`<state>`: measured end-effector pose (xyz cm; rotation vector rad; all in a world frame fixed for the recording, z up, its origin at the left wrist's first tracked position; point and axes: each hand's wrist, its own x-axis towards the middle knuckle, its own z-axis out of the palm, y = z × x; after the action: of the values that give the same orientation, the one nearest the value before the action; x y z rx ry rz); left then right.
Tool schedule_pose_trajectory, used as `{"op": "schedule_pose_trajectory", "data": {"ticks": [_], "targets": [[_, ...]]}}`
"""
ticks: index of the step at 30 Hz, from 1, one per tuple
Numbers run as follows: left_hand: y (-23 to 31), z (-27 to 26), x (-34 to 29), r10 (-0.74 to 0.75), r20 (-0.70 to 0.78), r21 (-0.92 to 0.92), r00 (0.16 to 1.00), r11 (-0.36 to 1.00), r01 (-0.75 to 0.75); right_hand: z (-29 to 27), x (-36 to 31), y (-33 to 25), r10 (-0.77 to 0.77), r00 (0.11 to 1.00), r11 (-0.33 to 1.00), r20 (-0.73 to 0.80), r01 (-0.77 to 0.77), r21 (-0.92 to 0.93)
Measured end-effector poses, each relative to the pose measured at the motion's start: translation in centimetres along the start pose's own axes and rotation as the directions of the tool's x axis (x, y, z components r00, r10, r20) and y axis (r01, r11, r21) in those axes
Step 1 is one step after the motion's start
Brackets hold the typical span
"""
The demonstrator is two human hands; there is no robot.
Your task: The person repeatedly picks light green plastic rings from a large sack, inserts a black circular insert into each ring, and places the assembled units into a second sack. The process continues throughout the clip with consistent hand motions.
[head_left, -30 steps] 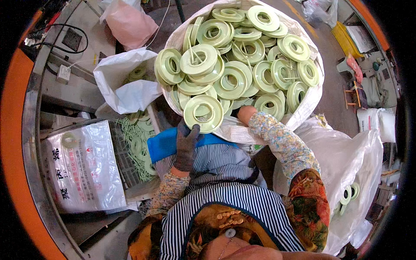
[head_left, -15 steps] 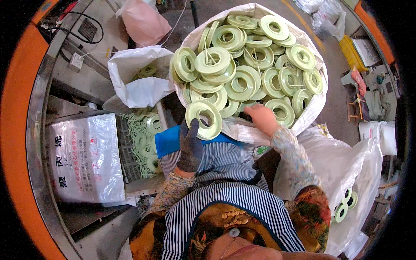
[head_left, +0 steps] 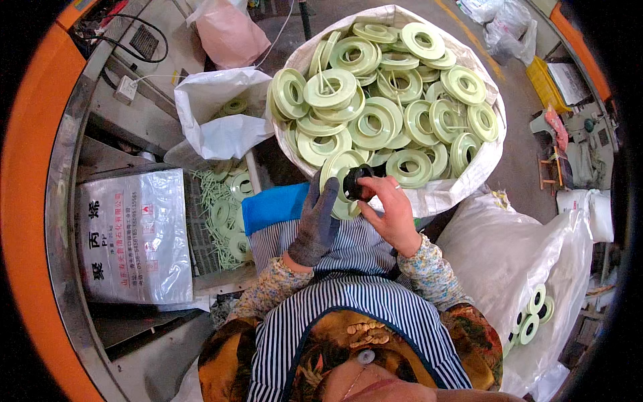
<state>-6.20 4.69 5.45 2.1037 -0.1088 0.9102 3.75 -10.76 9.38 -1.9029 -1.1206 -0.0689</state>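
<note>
In its dark grey glove, my left hand point(head_left: 316, 229) is closed on a pale green plastic ring point(head_left: 332, 169) with a wide centre hole. The ring stands tilted above my lap. A short black round part point(head_left: 355, 179) is pinched between the fingers and thumb of my bare right hand point(head_left: 394, 218). That black part is at the ring's centre hole; how deep it sits in there I cannot tell. Just beyond both hands is a large white woven sack point(head_left: 492, 151), heaped with similar green rings point(head_left: 372, 127).
On the left, a bin of green rings and thin sprue pieces point(head_left: 216, 218) sits beside a printed white sack point(head_left: 137, 234). Behind it stands an open white bag point(head_left: 231, 137). A clear plastic bag point(head_left: 529, 248) with several rings lies at right. A blue cloth point(head_left: 271, 208) covers part of my lap.
My left hand has brought the ring right and turned it more upright. My right hand has come back from the sack's near edge to the ring, now with a black part in its fingers.
</note>
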Motion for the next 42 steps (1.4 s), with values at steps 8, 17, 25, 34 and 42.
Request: {"op": "schedule_pose_trajectory", "data": {"ticks": [8, 17, 25, 34, 42], "targets": [[0.5, 0.2, -0.6, -0.117, 0.088, 0.056, 0.989, 0.992, 0.112, -0.6, 0.2, -0.1, -0.089, 0.996, 0.991, -0.008, 0.087, -0.105], [1.4, 0.0, 0.8, -0.042, 0.069, -0.033, 0.997, 0.998, 0.045, -1.8, 0.6, 0.4, -0.079, 0.985, 0.997, 0.154, 0.075, 0.027], [2.5, 0.1, 1.6, -0.204, 0.150, -0.219, 0.967, 0.947, 0.234, -1.6, 0.4, 0.6, -0.085, 0.938, 0.969, 0.335, 0.156, -0.191], [1.9, 0.3, 1.6, -0.061, 0.131, -0.074, 0.989, 0.995, 0.071, -0.7, -0.4, 2.1, -0.058, 0.947, 0.986, 0.317, 0.104, -0.130], [2.4, -0.3, 2.0, -0.136, 0.168, -0.219, 0.976, 0.960, 0.172, -0.8, -0.5, 2.0, -0.145, 0.935, 0.960, 0.323, 0.212, -0.185]]}}
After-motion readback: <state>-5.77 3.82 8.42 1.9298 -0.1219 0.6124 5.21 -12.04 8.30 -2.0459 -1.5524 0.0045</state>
